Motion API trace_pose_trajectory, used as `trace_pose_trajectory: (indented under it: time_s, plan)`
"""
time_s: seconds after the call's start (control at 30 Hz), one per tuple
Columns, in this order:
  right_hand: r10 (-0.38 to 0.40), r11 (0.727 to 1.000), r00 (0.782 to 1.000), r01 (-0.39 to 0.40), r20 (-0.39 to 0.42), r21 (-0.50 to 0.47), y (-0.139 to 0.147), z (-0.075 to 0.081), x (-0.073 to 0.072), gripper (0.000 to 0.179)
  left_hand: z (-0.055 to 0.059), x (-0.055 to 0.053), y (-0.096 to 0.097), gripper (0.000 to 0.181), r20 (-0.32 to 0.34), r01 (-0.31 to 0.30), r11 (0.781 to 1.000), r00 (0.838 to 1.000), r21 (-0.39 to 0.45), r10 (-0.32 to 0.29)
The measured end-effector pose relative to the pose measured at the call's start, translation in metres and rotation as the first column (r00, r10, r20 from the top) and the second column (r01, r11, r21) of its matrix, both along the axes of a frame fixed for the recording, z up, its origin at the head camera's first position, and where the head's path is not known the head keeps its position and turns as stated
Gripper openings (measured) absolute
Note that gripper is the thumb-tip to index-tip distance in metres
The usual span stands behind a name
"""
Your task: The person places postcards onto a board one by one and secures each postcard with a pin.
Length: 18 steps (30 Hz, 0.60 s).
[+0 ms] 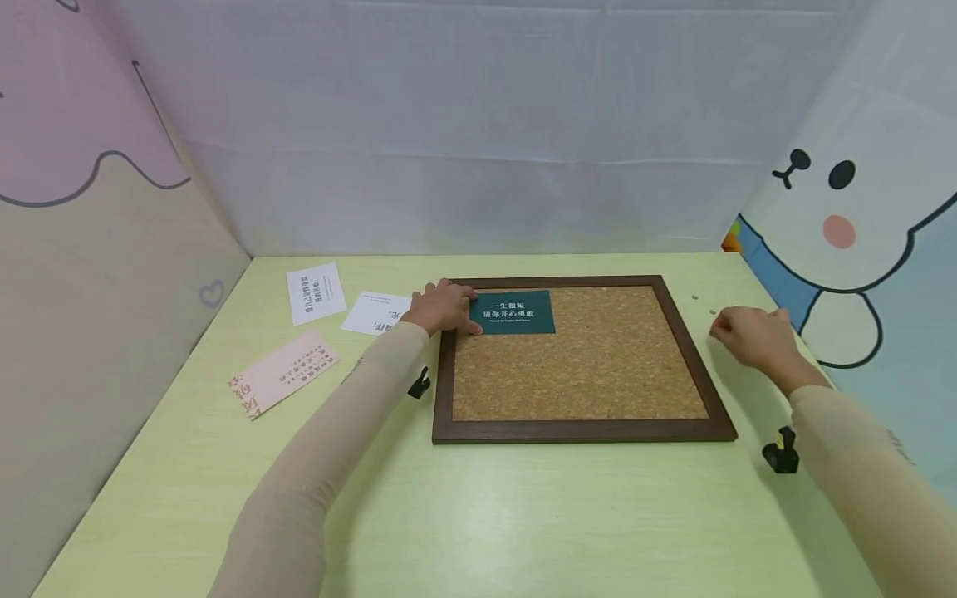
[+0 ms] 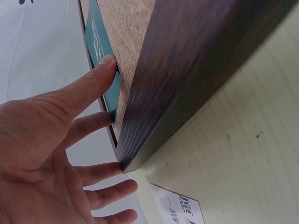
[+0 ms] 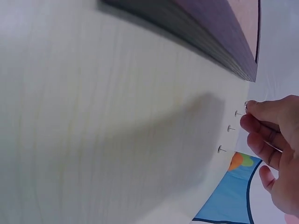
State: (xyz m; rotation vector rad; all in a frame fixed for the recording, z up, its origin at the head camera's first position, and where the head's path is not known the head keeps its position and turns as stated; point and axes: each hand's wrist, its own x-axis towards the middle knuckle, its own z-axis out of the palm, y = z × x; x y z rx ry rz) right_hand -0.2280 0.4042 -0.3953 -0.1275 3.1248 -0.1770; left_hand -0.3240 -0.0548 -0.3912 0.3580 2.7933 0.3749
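A dark green card (image 1: 516, 312) with white writing lies on the upper left of a cork board (image 1: 579, 365) with a brown wooden frame (image 1: 583, 430). My left hand (image 1: 443, 307) reaches over the frame's left side. Its thumb (image 2: 96, 79) and index finger touch the card, while the other fingers are spread at the frame's corner. To the right of the board, my right hand (image 1: 763, 339) pinches a small shiny thumbtack (image 3: 246, 105) between thumb and index finger, mostly hidden by the fingertips. Several more thumbtacks (image 3: 230, 128) lie on the table beneath that hand.
Left of the board lie a white card (image 1: 316, 294), another white card (image 1: 374, 313) partly behind my left hand, and a pink card (image 1: 284, 374). A pale curtain (image 1: 478, 124) hangs behind the table (image 1: 523, 515), with printed cloth on both sides.
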Motion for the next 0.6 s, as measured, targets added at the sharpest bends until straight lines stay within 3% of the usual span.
trace_pose_trajectory:
  time_s: [0.2, 0.6]
  plan:
    - [-0.037, 0.99, 0.999, 0.034, -0.016, -0.14, 0.0017, 0.0023, -0.0015, 0.029, 0.0006, 0.0001, 0.0001, 0.074, 0.0, 0.004, 1.0, 1.0, -0.011, -0.004]
    - [-0.113, 0.92, 0.993, 0.095, -0.026, -0.38, -0.0033, 0.0053, -0.0013, 0.04, 0.0002, 0.0009, -0.0009, 0.074, -0.007, 0.011, 1.0, 1.0, -0.016, -0.012]
